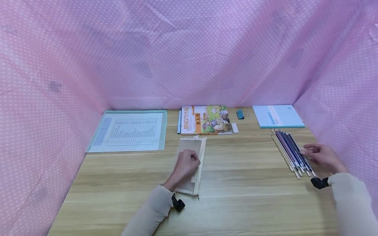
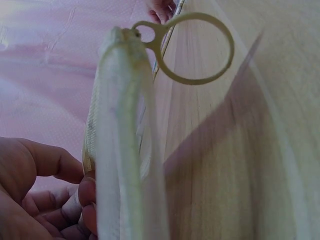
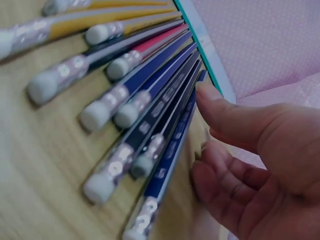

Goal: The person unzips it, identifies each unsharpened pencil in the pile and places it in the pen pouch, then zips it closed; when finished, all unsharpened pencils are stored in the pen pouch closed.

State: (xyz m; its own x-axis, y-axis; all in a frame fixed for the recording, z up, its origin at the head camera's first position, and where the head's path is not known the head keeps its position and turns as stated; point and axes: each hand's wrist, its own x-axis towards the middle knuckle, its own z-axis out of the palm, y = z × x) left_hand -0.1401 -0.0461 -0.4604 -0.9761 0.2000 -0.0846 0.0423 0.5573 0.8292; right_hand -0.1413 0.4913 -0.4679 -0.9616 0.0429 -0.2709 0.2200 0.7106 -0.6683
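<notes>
At the middle of the table lies a mesh zipper pouch point(image 1: 201, 157) with a pale edge. My left hand point(image 1: 186, 162) pinches that edge between thumb and fingers. The left wrist view shows the pouch edge close up, with a ring-shaped zipper pull point(image 2: 231, 50) at its end. My right hand point(image 1: 323, 155) is at the right side of a fanned row of pencils point(image 1: 284, 147) with white erasers. In the right wrist view the thumb point(image 3: 225, 115) is at the outermost dark blue pencil point(image 3: 172, 155). The other fingers are loosely bent beside it, apart from the thumb.
Behind the pouch lies a picture-covered book point(image 1: 206, 121) with a white eraser point(image 1: 235, 128) beside it. A teal binder clip point(image 1: 240, 114) and a light blue notebook point(image 1: 280, 116) are at the back right. A clear folder with a printed sheet point(image 1: 130, 131) lies left. Pink curtains surround the table.
</notes>
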